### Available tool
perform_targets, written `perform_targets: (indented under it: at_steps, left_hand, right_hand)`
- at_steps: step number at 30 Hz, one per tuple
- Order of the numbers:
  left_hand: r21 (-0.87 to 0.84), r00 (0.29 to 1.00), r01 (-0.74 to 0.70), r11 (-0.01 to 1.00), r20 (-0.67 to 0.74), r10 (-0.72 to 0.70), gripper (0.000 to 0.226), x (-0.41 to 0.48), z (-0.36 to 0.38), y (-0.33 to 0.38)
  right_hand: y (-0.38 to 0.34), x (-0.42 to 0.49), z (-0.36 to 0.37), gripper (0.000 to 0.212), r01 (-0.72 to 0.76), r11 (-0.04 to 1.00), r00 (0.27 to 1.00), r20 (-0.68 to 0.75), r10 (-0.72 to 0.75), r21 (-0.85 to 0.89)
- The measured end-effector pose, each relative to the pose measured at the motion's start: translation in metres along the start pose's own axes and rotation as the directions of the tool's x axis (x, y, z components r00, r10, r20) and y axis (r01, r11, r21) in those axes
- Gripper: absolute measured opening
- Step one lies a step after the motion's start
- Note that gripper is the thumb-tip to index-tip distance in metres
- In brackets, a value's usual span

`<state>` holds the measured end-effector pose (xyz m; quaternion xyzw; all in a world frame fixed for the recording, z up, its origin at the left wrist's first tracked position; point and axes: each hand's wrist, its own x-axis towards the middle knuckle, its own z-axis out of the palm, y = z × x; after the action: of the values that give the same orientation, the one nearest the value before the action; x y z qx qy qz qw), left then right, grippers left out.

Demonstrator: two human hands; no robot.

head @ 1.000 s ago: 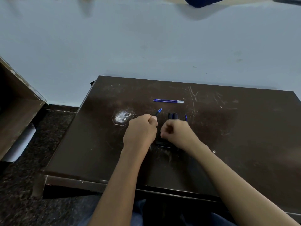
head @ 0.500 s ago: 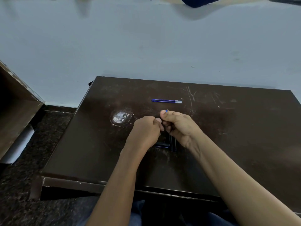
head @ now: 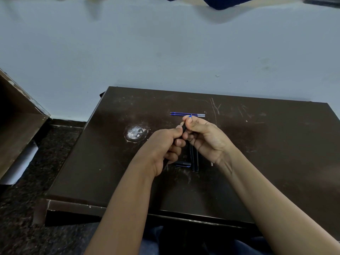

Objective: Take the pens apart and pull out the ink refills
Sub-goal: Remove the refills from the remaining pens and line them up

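The left hand [head: 165, 144] grips the pen [head: 184, 128] barrel; the right hand [head: 204, 137] pinches its blue tip. Unscrew along the barrel axis, without bending.

So the right hand [head: 207, 140] isn't fisted over the pile in the middle of the table [head: 257, 162] anymore. It lifts off and swings over to meet the left hand [head: 165, 146], palm turned up now. Its fingertips [head: 188, 120] now pinch the blue tip [head: 190, 116] of the pen [head: 184, 128] the left one grips, whereas a second ago that tip just poked out free. Both hands also sit a bit closer to the table's far edge than before. With the right hand out of the way, the lower ends of the black pens [head: 194, 159] now show between the wrists.
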<state>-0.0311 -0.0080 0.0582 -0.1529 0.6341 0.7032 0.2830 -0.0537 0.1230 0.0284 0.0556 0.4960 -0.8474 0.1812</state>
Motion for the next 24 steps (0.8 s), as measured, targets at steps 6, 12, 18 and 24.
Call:
perform_targets:
  at_steps: [6, 12, 18, 24]
  left_hand:
    - [-0.234, 0.993, 0.069, 0.970, 0.109, -0.044, 0.036, -0.001, 0.001, 0.003]
    - [0.664, 0.857, -0.197, 0.722, -0.241, 0.455, 0.032, 0.008, 0.004, -0.016]
    - [0.779, 0.839, -0.214, 0.589, -0.162, 0.520, 0.025, 0.012, -0.007, -0.022]
    - [0.800, 0.869, -0.195, 0.567, -0.127, 0.478, 0.035, 0.010, -0.001, -0.020]
  right_hand:
    - [-0.009, -0.001, 0.000, 0.013, 0.010, 0.996, 0.998, 0.062, -0.015, 0.083]
    - [0.012, 0.008, -0.004, 0.032, -0.009, 0.896, 0.987, -0.146, -0.062, -0.445]
    - [0.014, 0.005, -0.005, 0.066, -0.013, 0.664, 0.982, -0.135, -0.133, -0.747]
    - [0.012, 0.006, -0.002, 0.058, -0.060, 0.675, 0.986, -0.151, -0.076, -0.735]
